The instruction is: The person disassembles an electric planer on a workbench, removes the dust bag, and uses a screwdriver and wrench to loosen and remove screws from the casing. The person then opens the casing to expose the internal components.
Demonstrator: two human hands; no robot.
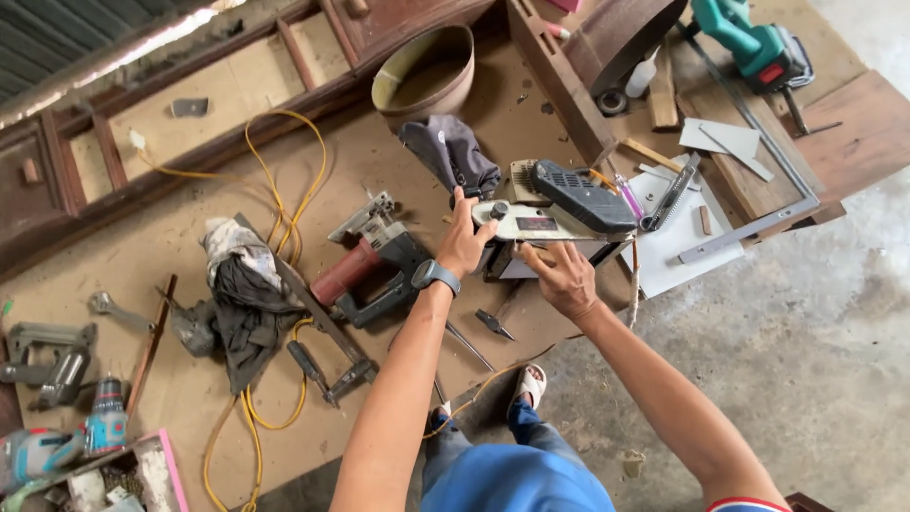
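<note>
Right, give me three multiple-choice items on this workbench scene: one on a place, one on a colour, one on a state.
1. Where does the red and black power saw lie?
A. to the left of the belt sander
B. on the concrete floor
C. inside the round wooden hoop

2. What colour is the loose cable looping over the board?
A. blue
B. yellow
C. white

3. What is the left hand doing?
A. hanging free
B. holding a hammer
C. gripping the sander's front end

Answers: 1 A, the saw rests on the board just left of the sander. 2 B, the loops are plainly yellow. 3 C, its fingers close on the sander's front end by the grey dust bag, while the right hand rests at its lower edge.
</note>
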